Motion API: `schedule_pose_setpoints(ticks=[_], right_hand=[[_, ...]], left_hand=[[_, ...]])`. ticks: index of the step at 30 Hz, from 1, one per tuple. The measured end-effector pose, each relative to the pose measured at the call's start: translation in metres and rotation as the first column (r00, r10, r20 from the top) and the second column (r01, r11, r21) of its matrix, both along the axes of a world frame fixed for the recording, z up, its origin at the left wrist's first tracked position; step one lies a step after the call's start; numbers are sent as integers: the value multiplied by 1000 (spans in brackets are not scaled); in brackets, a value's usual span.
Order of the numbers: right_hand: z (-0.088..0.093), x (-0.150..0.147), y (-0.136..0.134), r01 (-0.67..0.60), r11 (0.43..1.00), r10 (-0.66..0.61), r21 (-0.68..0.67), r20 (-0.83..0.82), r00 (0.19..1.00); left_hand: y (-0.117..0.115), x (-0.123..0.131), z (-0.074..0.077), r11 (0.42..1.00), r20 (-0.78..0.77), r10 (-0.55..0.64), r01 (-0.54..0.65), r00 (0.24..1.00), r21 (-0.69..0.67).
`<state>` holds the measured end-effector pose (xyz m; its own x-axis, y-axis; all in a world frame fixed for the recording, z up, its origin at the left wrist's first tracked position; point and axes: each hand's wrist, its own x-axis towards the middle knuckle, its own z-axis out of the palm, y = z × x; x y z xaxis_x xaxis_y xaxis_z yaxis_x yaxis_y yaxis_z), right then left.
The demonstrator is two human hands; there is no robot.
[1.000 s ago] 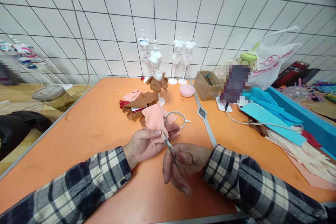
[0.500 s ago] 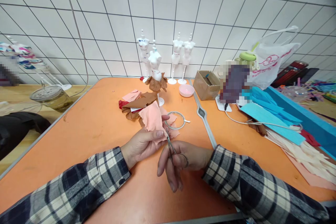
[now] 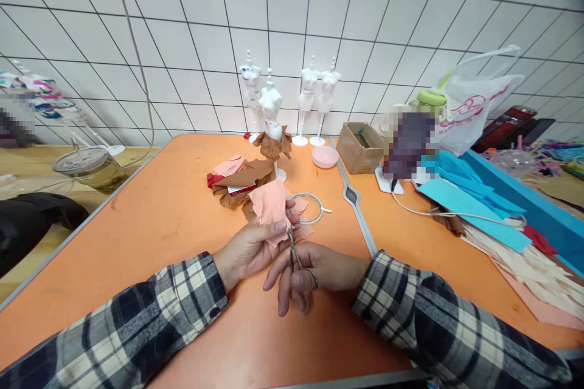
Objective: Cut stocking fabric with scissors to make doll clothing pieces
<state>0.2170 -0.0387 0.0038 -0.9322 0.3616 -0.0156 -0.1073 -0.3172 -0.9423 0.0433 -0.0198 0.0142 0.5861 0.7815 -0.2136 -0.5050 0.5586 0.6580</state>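
Between thumb and fingers, my left hand (image 3: 250,249) pinches a piece of pink crepe paper (image 3: 270,205) above the table. My right hand (image 3: 303,276) holds small metal scissors (image 3: 293,250), a finger loop around its thumb. Their blades meet the lower right edge of the pink paper, close to my left fingertips. Just beyond lie a roll of tape (image 3: 321,209) and more pink scraps (image 3: 303,233). Farther back, a white mini mannequin (image 3: 271,106) wears a brown crumpled paper skirt (image 3: 272,143).
Brown paper pieces (image 3: 249,175) are heaped left of the mannequin. Behind stand more white mannequins (image 3: 309,94), a pink bowl (image 3: 325,157) and a cardboard box (image 3: 360,147). Blue paper sheets (image 3: 474,213) and a cable lie at the right.
My right hand and the scissors have shifted slightly left and up, with the fingers drawn in. The pink paper has tilted and moved a little to the right.
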Motion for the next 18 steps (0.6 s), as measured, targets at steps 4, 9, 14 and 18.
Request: schedule_pose_setpoints(ticks=[4,9,14,18], right_hand=[[-1,0,0,12,1000,-12,2,33,999],[-1,2,1,14,1000,-15,15,76,997],[0,3,2,15,1000,-17,15,83,996],[0,3,2,-2,1000,2,-2,91,996]], left_hand=[[1,-1,-3,1000,11,24,-24,1000,-13],[1,-1,-2,999,7,38,-38,999,2],[1,1,2,1000,37,18,-19,999,23],[2,0,2,999,34,18,-19,999,26]])
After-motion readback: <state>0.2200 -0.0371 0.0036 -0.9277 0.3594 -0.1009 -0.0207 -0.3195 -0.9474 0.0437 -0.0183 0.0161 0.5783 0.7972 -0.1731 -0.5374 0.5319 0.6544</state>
